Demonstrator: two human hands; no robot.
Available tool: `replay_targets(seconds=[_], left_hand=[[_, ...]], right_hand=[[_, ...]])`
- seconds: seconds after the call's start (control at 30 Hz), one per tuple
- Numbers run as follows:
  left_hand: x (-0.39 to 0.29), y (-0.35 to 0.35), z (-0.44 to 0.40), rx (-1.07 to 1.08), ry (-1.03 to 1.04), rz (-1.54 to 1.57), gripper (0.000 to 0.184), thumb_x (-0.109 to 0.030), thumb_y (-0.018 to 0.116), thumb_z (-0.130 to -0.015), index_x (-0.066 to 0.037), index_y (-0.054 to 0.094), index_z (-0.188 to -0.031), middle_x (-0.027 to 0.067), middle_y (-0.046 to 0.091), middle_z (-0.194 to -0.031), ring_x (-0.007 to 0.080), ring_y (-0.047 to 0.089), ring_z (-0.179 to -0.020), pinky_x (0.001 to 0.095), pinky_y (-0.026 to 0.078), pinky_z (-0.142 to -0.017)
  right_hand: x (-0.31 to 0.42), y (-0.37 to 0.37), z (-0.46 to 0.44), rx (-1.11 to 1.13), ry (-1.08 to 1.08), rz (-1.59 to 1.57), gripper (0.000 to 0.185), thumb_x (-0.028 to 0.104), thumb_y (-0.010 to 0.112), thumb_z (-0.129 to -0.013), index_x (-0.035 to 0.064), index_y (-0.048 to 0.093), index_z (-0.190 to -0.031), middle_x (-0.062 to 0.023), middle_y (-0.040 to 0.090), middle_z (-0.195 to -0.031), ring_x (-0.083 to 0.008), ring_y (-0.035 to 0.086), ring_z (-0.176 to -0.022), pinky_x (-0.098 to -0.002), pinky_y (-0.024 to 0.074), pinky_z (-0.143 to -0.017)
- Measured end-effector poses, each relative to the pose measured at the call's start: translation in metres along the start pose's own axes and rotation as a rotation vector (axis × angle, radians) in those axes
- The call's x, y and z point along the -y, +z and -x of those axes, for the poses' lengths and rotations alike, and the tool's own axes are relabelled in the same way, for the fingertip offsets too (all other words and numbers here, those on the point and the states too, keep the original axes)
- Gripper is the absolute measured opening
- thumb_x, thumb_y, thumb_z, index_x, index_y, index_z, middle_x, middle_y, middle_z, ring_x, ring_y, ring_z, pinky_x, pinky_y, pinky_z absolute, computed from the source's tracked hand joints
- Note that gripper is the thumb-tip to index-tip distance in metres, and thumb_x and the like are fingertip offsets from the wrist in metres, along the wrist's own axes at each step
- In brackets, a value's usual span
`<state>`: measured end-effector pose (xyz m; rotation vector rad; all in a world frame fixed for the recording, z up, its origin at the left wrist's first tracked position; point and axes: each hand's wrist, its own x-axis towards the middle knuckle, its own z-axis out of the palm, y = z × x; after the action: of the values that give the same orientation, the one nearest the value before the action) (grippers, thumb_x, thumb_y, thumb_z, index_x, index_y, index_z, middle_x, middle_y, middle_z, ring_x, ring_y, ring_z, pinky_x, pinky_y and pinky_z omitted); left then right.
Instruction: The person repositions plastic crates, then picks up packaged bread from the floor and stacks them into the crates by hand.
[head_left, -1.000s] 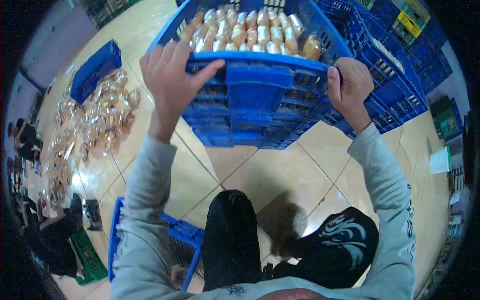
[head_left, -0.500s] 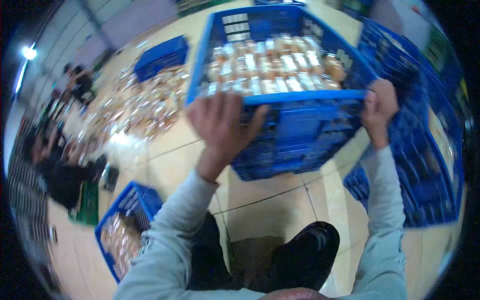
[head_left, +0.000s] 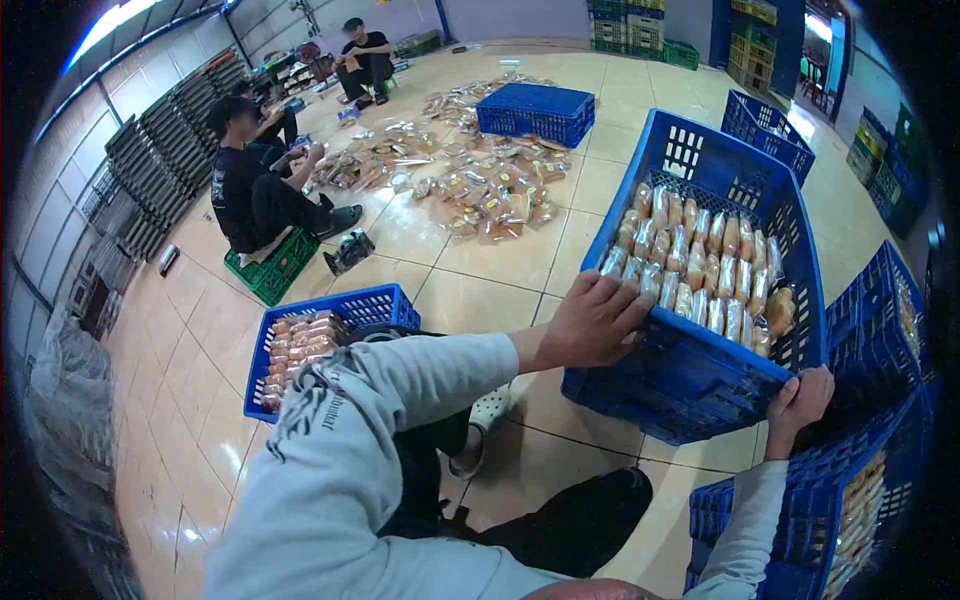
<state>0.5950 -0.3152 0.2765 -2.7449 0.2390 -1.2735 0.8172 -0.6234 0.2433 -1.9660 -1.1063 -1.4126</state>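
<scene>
Head cam, single view, worn on the person's head. Faces forward and down, wide fisheye, dark curved border, lines bow toward the sides. Sleeves point(head_left: 440, 372) very near, entering from the bottom edge. Both hands and the blue crate point(head_left: 680, 375) at close range, right of centre, seen into from above. Floor point(head_left: 215, 430) recedes to the far wall point(head_left: 545, 20) up top.

The 2 hands are apart, both gripping. The left arm point(head_left: 400, 370) bends at the elbow, its forearm reaching across to the right; the left hand point(head_left: 597, 318) is back up, fingers bent. The right arm point(head_left: 750, 520) runs upward, the right hand point(head_left: 803, 398) closed, thumb along its inner side. Both wrists show bare beyond the sleeves.
</scene>
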Motion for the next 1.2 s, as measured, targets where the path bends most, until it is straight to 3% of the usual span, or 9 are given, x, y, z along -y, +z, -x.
replay_targets(seconds=[0.13,0.5,0.63,0.67,0.87,1.13,1.2], left_hand=[[-0.006,0.010,-0.002,-0.127,-0.027,0.011,0.055,-0.036,0.072,-0.070,-0.010,0.055,-0.116,0.0051,0.055,-0.098,0.0224,0.051,-0.091,0.0426,0.033,-0.079],[-0.010,0.012,-0.002,-0.099,-0.054,0.038,0.057,-0.036,0.069,-0.073,-0.009,0.053,-0.120,0.0063,0.055,-0.105,0.0251,0.049,-0.100,0.0466,0.029,-0.085],[-0.012,0.015,-0.001,-0.099,-0.072,0.006,0.055,-0.036,0.069,-0.074,-0.009,0.053,-0.119,0.0074,0.054,-0.108,0.0265,0.047,-0.104,0.0468,0.029,-0.086],[-0.013,0.018,0.001,-0.101,-0.085,-0.002,0.054,-0.036,0.069,-0.074,-0.009,0.053,-0.119,0.0074,0.054,-0.108,0.0263,0.047,-0.104,0.0471,0.029,-0.087],[-0.016,0.025,0.003,-0.163,-0.075,-0.029,0.055,-0.036,0.070,-0.069,-0.008,0.056,-0.114,0.0064,0.055,-0.106,0.0255,0.048,-0.103,0.0474,0.028,-0.089],[-0.013,0.026,0.000,-0.184,-0.045,-0.009,0.057,-0.039,0.068,-0.071,-0.007,0.055,-0.116,0.0064,0.055,-0.108,0.0253,0.048,-0.102,0.0482,0.026,-0.089],[-0.011,0.028,0.003,-0.171,-0.048,0.021,0.056,-0.039,0.067,-0.071,-0.007,0.055,-0.116,0.0066,0.055,-0.108,0.0254,0.048,-0.102,0.0482,0.026,-0.089]], right_hand=[[0.007,-0.002,0.002,0.016,0.069,-0.006,0.037,0.029,0.040,-0.095,-0.0014,0.050,-0.076,-0.0197,0.048,-0.077,-0.0417,0.052,-0.082,-0.0494,0.0440,-0.087],[0.004,0.003,0.009,-0.061,0.150,-0.074,0.025,0.017,0.048,-0.095,-0.0042,0.055,-0.083,-0.0208,0.053,-0.083,-0.0417,0.053,-0.086,-0.0488,0.0425,-0.087],[-0.010,0.013,0.021,-0.115,0.090,-0.032,0.030,0.022,0.047,-0.094,-0.0035,0.055,-0.080,-0.0193,0.053,-0.081,-0.0405,0.052,-0.083,-0.0488,0.0419,-0.086],[0.007,0.010,0.002,-0.214,0.060,-0.026,0.033,0.024,0.046,-0.095,-0.0014,0.052,-0.075,-0.0186,0.050,-0.078,-0.0397,0.051,-0.081,-0.0486,0.0418,-0.084],[0.017,0.001,-0.002,-0.067,0.169,-0.064,0.032,0.024,0.043,-0.095,-0.0001,0.049,-0.074,-0.0179,0.046,-0.075,-0.0396,0.049,-0.080,-0.0483,0.0421,-0.082],[0.020,0.004,-0.005,-0.150,0.137,-0.073,0.031,0.021,0.043,-0.097,-0.0020,0.048,-0.076,-0.0165,0.046,-0.075,-0.0384,0.047,-0.079,-0.0481,0.0413,-0.085],[-0.001,0.013,0.013,-0.226,0.043,0.040,0.030,0.018,0.046,-0.099,-0.0070,0.058,-0.089,-0.0195,0.057,-0.087,-0.0419,0.055,-0.087,-0.0506,0.0437,-0.089]])
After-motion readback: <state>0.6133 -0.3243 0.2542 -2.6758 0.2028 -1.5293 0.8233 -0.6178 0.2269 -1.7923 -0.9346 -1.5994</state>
